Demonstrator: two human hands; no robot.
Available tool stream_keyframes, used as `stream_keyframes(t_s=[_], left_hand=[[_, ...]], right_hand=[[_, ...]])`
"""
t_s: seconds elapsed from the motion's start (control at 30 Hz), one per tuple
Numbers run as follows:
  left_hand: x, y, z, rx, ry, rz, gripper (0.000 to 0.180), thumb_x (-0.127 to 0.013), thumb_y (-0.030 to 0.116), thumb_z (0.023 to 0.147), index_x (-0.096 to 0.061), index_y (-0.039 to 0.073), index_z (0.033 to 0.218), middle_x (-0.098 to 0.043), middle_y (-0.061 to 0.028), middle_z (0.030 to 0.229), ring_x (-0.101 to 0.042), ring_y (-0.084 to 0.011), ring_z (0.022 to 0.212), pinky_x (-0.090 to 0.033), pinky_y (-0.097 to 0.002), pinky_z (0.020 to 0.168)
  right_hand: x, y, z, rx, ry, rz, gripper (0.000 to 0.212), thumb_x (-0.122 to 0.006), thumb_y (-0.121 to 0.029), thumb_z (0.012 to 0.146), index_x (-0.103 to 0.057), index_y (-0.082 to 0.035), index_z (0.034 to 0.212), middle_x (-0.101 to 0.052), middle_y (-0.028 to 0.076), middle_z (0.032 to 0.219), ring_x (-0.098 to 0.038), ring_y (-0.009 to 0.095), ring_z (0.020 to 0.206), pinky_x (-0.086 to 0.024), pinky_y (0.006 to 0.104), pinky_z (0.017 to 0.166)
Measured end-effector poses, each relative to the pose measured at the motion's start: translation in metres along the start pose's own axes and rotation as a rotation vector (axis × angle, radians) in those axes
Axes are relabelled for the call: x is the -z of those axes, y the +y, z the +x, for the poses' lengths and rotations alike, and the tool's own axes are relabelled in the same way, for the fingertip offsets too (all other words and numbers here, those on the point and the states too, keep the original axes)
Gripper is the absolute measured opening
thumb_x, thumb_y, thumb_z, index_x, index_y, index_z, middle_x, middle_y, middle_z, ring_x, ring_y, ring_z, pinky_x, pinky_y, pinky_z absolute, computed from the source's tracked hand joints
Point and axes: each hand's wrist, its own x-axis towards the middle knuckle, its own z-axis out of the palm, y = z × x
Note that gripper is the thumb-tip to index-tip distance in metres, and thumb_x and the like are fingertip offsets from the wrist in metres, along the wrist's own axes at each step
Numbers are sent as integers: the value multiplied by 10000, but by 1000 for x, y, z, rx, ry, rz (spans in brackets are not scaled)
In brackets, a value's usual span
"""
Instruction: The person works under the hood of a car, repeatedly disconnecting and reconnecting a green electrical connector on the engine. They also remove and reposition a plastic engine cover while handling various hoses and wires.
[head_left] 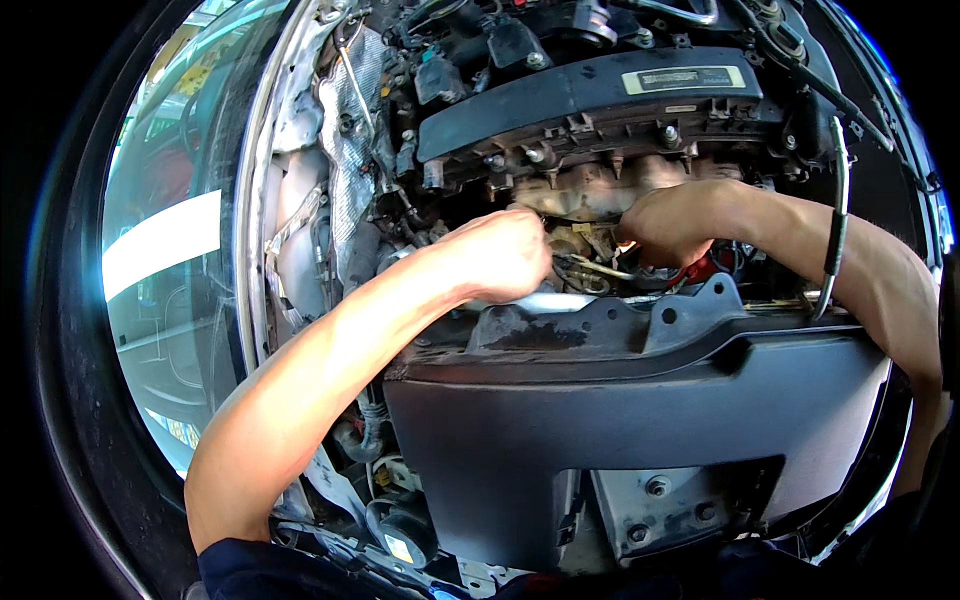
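Both my arms reach into a car's engine bay, in the gap between the engine and a dark front panel (640, 415). My left hand (508, 252) is closed in a fist; whatever it may hold is hidden. A thin pale rod (605, 270) shows just to its right, and I cannot tell whether the hand touches it. My right hand (675, 222) is curled downward beside the brownish metal manifold (590, 192), its fingertips mostly hidden. Below that hand a red part (698, 272) shows among dark hoses.
The long black engine cover (560, 100) lies beyond my hands. A black-sleeved metal rod (838, 220) stands upright by my right forearm. Silver heat shielding (352, 130) and the windscreen (170, 270) are at left. A bracket with holes (640, 320) edges the gap.
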Motion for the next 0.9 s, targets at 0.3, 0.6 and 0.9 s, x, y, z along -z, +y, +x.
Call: stream_keyframes(t_s=[0.3,0.6,0.9], left_hand=[[19,-40,-5,351,51,-505,352,-537,292,991,-622,-34,1094,-548,-15,806,-467,-95,717,-419,-259,630],[12,-67,-15,333,120,-661,372,-548,334,1002,-609,-4,1144,-569,-15,869,-473,-74,721,-420,-223,644],[14,18,4,344,-279,-307,507,-621,357,926,-637,-107,1132,-670,-242,1094,-620,-251,1029,-457,-381,906]], right_hand=[[7,-3,0,-29,-77,-107,211,-682,-178,816,-646,-41,973,-676,185,812,-659,384,812,-523,484,664],[8,-11,2,-80,-154,-136,223,-632,-156,835,-664,-19,1008,-686,179,844,-668,374,835,-534,474,690],[-7,12,9,-43,-140,-120,218,-631,-163,806,-687,2,937,-674,194,793,-667,369,801,-517,488,683]])
